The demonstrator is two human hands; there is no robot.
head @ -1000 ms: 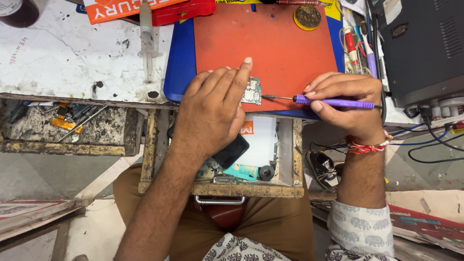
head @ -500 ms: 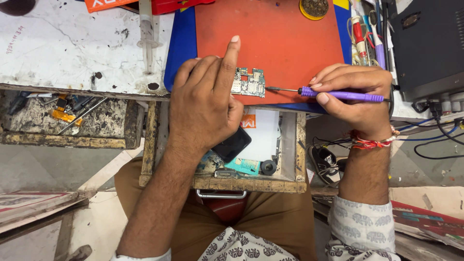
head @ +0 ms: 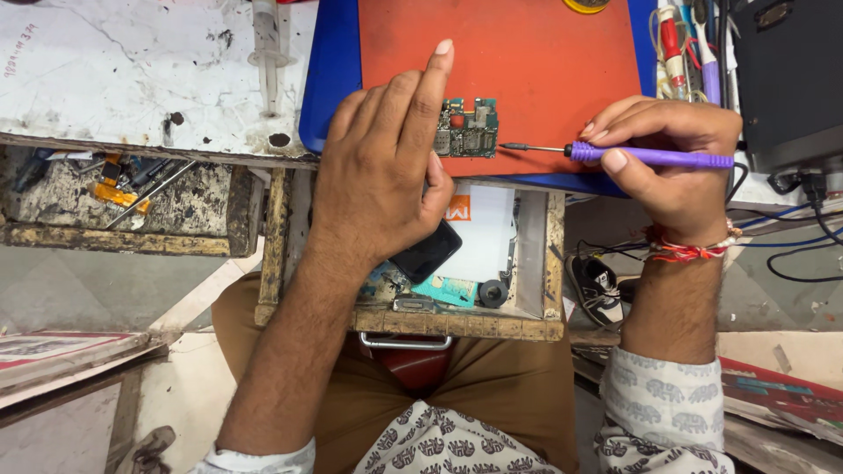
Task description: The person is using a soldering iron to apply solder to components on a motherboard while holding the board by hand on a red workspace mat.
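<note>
A small green circuit board (head: 470, 129) lies on the red work mat (head: 527, 61) near its front edge. My left hand (head: 386, 167) rests flat beside it, fingers pressing on the board's left end, index finger stretched forward. My right hand (head: 672, 162) grips a purple-handled screwdriver (head: 645, 157) held sideways. Its metal tip (head: 509, 147) points left and lies just at the board's right edge.
An open wooden drawer (head: 544, 263) below the bench holds a dark phone (head: 428, 253), a white box and small parts. A syringe (head: 266, 44) lies on the scuffed white bench top. Tools stand at the right by a dark box (head: 790, 79) with cables.
The view has shifted so the mat and board sit lower in the picture. My left index finger has straightened forward. The screwdriver tip stays at the board's right edge.
</note>
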